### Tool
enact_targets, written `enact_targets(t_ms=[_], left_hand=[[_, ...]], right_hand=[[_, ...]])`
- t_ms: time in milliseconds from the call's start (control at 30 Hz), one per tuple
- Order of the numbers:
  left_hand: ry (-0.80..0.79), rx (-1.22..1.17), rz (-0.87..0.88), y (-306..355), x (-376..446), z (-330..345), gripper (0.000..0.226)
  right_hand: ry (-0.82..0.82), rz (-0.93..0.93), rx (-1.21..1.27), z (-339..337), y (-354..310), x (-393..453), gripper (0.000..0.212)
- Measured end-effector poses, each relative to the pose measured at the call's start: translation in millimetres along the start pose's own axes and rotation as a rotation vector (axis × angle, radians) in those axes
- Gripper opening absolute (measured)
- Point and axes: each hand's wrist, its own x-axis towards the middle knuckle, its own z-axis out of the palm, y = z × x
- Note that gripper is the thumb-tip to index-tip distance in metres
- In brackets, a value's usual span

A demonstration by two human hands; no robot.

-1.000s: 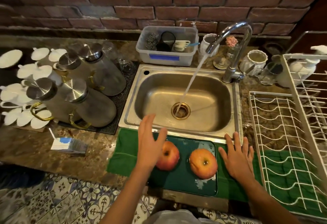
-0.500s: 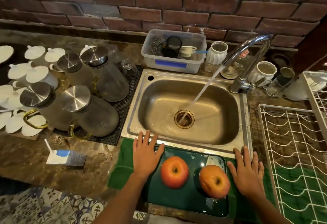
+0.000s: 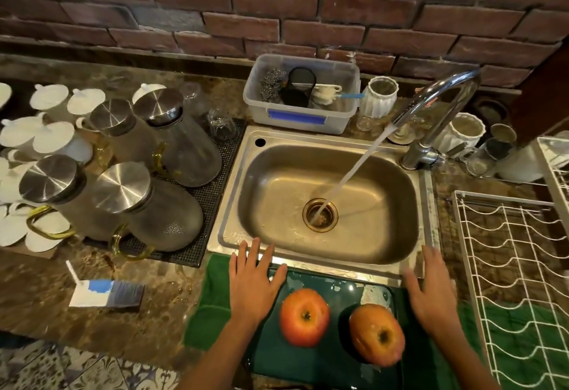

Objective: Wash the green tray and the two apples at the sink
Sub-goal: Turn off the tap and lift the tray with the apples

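A dark green tray (image 3: 338,289) lies on a green cloth (image 3: 212,300) at the counter's front edge, just below the steel sink (image 3: 363,235). Two red-orange apples stand on it: one at the left (image 3: 304,317) and one at the right (image 3: 377,334). My left hand (image 3: 254,281) is spread flat over the tray's left edge, fingers apart, holding nothing. My right hand (image 3: 431,291) is spread at the tray's right edge, also empty and a little blurred. Water runs from the tap (image 3: 437,112) into the drain (image 3: 320,214).
Several glass pitchers with steel lids (image 3: 144,204) stand on a black mat left of the sink, with white cups (image 3: 52,140) behind. A clear tub (image 3: 301,93) sits behind the sink. A white wire rack (image 3: 517,266) fills the right. A small carton (image 3: 106,294) lies at the left front.
Both hands have come down from above the apples to the tray's two side edges. The view has shifted so the tray and sink sit lower and further right.
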Motion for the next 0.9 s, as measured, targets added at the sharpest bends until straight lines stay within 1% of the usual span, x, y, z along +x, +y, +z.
enact_targets(t_ms=[33,100,133,233,333,367,433,467,533,600,667,767,900], left_hand=[[0.006,-0.003,0.001,-1,0,2,0.068],[0.025,-0.005,0.01,-2,1,5,0.067],[0.038,-0.006,0.018,-3,2,7,0.066],[0.082,-0.006,0.022,-2,3,9,0.064],[0.097,-0.002,0.015,-2,2,10,0.065],[0.092,0.0,0.009,-2,1,9,0.065],[0.083,0.007,-0.001,-2,1,9,0.065],[0.08,0.009,-0.005,-1,1,8,0.065],[0.074,0.0,-0.01,0,1,7,0.065],[0.073,-0.008,-0.012,0,1,7,0.064],[0.072,-0.01,-0.01,0,1,7,0.064],[0.072,-0.019,-0.008,0,1,6,0.063],[0.073,-0.005,-0.011,1,2,5,0.062]], right_hand=[[0.044,-0.018,0.129,-9,-17,7,0.063],[0.053,0.02,0.396,-26,-45,26,0.062],[0.056,0.055,0.491,-36,-59,35,0.061],[0.125,0.153,0.64,-58,-80,81,0.059],[0.147,0.26,0.783,-74,-79,137,0.065],[0.148,0.293,0.861,-77,-79,150,0.059],[0.142,0.358,1.03,-87,-82,170,0.03],[0.167,0.393,1.086,-92,-86,178,0.023],[0.196,0.458,1.095,-101,-86,194,0.029],[0.184,0.458,1.189,-104,-84,210,0.034],[0.182,0.444,1.23,-108,-90,210,0.04],[0.153,0.471,1.306,-113,-92,218,0.045],[0.097,0.5,1.379,-108,-78,241,0.055]])
